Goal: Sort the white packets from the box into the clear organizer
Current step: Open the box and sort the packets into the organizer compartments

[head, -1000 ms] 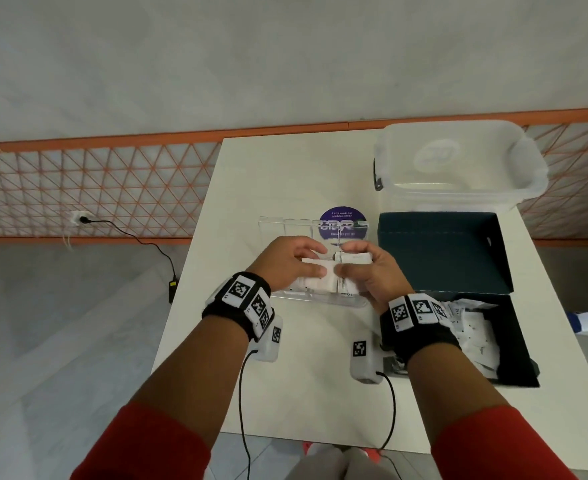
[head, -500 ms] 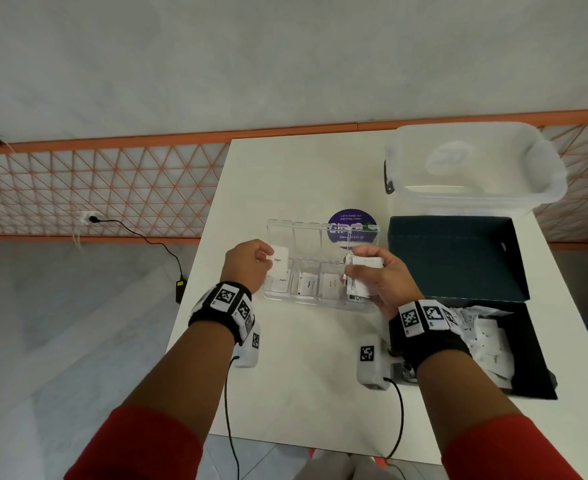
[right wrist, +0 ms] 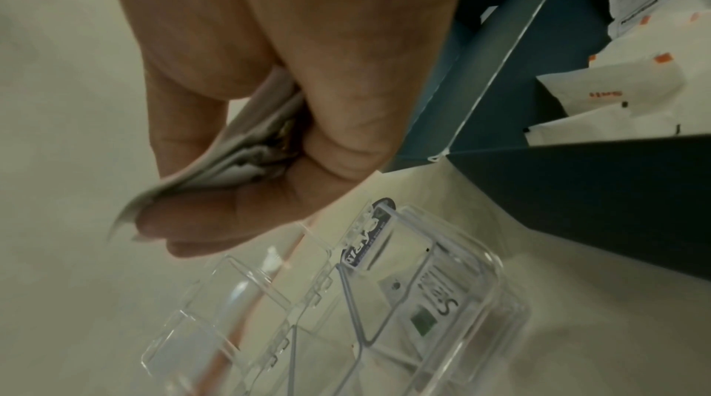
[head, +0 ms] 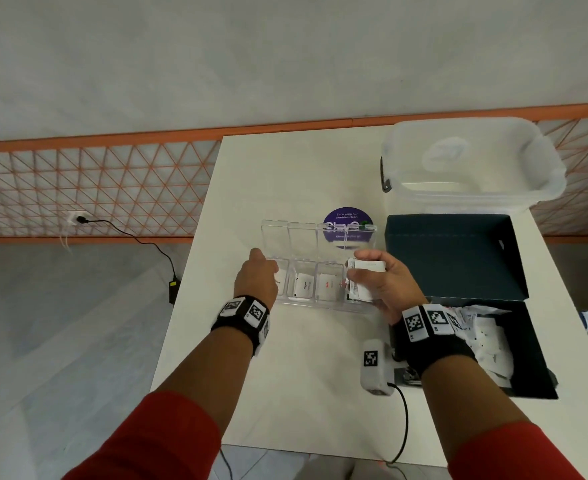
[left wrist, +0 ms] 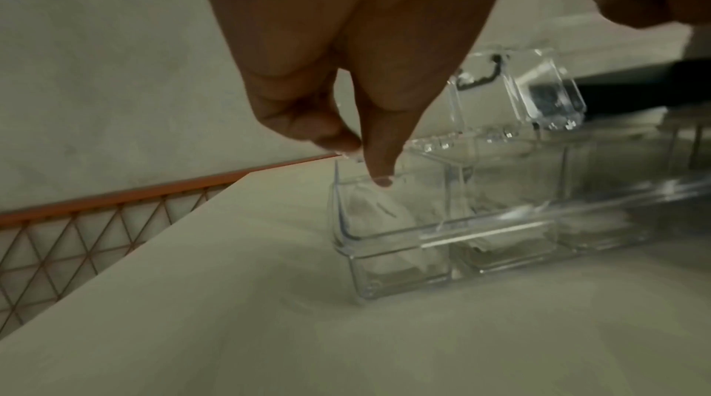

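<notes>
A person in red sleeves sorts sachets at a white rectangular table (head: 285, 393). The left hand (head: 258, 277), fingers pointing down and holding nothing I can see, dips its fingertips (left wrist: 379, 171) into the leftmost compartment of the clear plastic lidded organizer (head: 318, 268), where a white paper packet (left wrist: 384, 220) already lies tilted against the wall. The right hand (head: 382, 285), at 3 o'clock of the organizer, has thumb and fingers curled round a thin stack of white packets (head: 367, 266), the stack (right wrist: 230, 156) fanned slightly at its loose edge. More loose white sachets (head: 486, 337) wait in the open dark blue cardboard box (head: 459, 258), at 4 o'clock of the organizer. A translucent plastic storage tub (head: 469, 164) stands at 1 o'clock, apart from the work.

The step in hand looks to be seating one packet flat in its cell. Done well, that means pressing it down until it clears the rim, so the hinged lids (left wrist: 538, 89), now standing open behind, can shut later. The left hand should lift straight up to avoid dragging the light organizer across the table. The right hand's grip ought to stay firm at the stack's base; the splayed corners suggest a sachet could slip out. Each label should be read before the next is passed across, since the middle cells already hold differently printed packets.
</notes>
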`<move>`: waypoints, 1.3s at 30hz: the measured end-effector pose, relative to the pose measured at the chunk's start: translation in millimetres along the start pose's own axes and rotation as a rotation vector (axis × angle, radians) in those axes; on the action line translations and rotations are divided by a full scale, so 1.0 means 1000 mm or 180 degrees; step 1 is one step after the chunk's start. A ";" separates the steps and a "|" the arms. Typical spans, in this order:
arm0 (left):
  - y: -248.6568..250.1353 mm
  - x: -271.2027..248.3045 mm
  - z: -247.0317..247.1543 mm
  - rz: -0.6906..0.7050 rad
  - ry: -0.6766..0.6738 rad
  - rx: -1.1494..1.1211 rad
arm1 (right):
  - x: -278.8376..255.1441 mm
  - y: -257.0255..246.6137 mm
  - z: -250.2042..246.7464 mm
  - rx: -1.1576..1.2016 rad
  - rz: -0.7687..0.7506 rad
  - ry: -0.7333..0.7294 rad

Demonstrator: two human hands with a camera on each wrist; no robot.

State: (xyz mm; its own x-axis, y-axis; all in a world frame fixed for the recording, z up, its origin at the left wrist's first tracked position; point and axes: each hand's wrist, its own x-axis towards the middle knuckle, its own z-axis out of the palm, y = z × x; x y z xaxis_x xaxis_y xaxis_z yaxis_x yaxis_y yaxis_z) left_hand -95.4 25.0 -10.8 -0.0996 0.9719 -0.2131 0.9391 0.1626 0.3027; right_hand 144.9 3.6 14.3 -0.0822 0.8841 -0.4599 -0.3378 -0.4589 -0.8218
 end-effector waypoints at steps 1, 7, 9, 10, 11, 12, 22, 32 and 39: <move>0.000 0.000 0.000 0.0061 0.0018 0.0177 | 0.001 0.000 0.000 0.0009 0.0006 0.0001; 0.008 -0.003 -0.004 0.0163 -0.0691 0.1087 | 0.004 0.003 0.004 0.0045 0.0113 -0.0085; 0.012 -0.001 -0.003 0.0118 -0.0929 0.1175 | 0.005 0.004 0.007 0.0042 0.0248 -0.0095; 0.013 0.000 -0.003 0.0102 -0.1044 0.1166 | 0.005 0.005 0.008 0.0032 0.0313 -0.0079; 0.013 0.002 -0.004 0.0103 -0.1149 0.1156 | 0.006 0.006 0.009 0.0029 0.0366 -0.0056; 0.013 0.003 -0.005 0.0105 -0.1250 0.1132 | 0.006 0.006 0.009 0.0027 0.0406 -0.0040; 0.050 -0.028 -0.042 0.0384 -0.0647 -0.1966 | 0.000 0.012 0.016 0.0038 0.0380 -0.0254; 0.067 -0.035 -0.026 0.0672 -0.0439 -0.2176 | -0.006 0.006 0.019 0.0234 0.0488 -0.0536; 0.064 -0.026 -0.030 0.0177 -0.0219 -0.2723 | -0.008 0.009 0.013 0.0148 0.0304 -0.0454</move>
State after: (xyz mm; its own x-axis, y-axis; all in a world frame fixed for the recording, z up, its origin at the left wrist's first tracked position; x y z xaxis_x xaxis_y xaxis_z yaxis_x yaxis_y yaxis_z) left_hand -42.2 15.5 41.7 -0.0147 0.9743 -0.2247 0.3684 0.2142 0.9046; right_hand 130.2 -6.3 14.7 -0.2471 0.8418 -0.4800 -0.3648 -0.5397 -0.7587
